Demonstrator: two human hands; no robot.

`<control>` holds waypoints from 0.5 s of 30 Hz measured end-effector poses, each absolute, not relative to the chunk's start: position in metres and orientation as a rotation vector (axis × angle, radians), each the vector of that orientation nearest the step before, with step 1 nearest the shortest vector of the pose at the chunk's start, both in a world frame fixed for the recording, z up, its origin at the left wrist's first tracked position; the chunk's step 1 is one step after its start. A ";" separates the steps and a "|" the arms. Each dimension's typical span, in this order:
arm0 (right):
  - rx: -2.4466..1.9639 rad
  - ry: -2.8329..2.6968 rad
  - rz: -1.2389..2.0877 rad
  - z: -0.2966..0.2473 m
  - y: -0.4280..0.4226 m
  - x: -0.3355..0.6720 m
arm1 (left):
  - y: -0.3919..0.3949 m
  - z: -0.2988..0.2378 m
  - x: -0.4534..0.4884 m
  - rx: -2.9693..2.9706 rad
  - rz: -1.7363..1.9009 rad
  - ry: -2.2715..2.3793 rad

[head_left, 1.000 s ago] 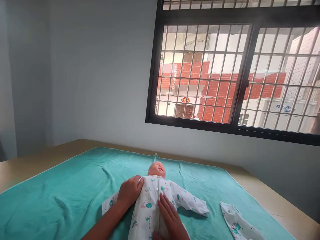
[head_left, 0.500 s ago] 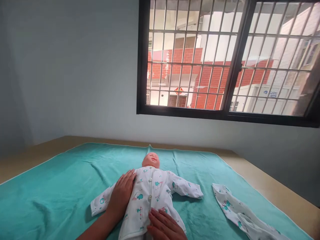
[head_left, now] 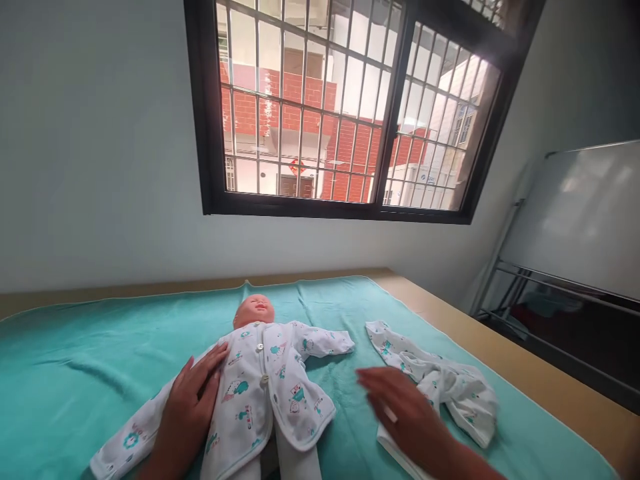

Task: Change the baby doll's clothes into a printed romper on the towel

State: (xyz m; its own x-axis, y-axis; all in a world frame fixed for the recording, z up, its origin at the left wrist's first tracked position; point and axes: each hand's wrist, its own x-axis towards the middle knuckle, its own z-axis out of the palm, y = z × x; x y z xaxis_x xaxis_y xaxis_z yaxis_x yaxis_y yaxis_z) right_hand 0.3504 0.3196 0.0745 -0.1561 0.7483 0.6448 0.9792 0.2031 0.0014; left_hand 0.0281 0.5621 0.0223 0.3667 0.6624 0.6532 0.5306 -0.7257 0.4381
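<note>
A baby doll (head_left: 255,311) lies on its back on a teal blanket (head_left: 75,373), dressed in a white printed jacket (head_left: 270,387) with buttons down the front. My left hand (head_left: 193,400) lies flat and open on the doll's side, over the jacket's sleeve. My right hand (head_left: 405,413) hovers open, fingers stretched, just left of a crumpled white printed garment (head_left: 440,383) that lies on the blanket to the doll's right. The hand's edge is at the garment's near corner; whether it touches is unclear.
The blanket covers a wooden table (head_left: 465,333) set against a grey wall. A barred window (head_left: 340,107) is above it. A whiteboard on a metal stand (head_left: 575,227) stands at the right, beyond the table's edge.
My right hand has left the doll's jacket and moved right toward the loose garment. The view has swung right, bringing in the whiteboard. My left hand stays on the doll.
</note>
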 end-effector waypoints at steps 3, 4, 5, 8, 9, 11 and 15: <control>-2.211 -1.351 -0.395 0.065 0.269 0.424 | 0.559 0.028 0.030 2.391 1.297 1.059; -2.369 -1.177 -0.298 0.062 0.252 0.442 | 0.559 0.029 0.030 2.386 1.303 1.052; -2.477 -1.072 -0.212 0.059 0.238 0.457 | 0.558 0.029 0.030 2.383 1.308 1.049; -2.569 -1.013 -0.117 0.048 0.211 0.475 | 0.558 0.029 0.031 2.377 1.311 1.045; -2.549 -1.060 -0.126 0.045 0.207 0.475 | 0.559 0.028 0.031 2.380 1.306 1.041; -2.487 -1.186 -0.133 0.038 0.203 0.473 | 0.560 0.027 0.031 2.387 1.298 1.033; -2.420 -1.368 -0.082 0.041 0.199 0.472 | 0.561 0.024 0.031 2.371 1.310 1.051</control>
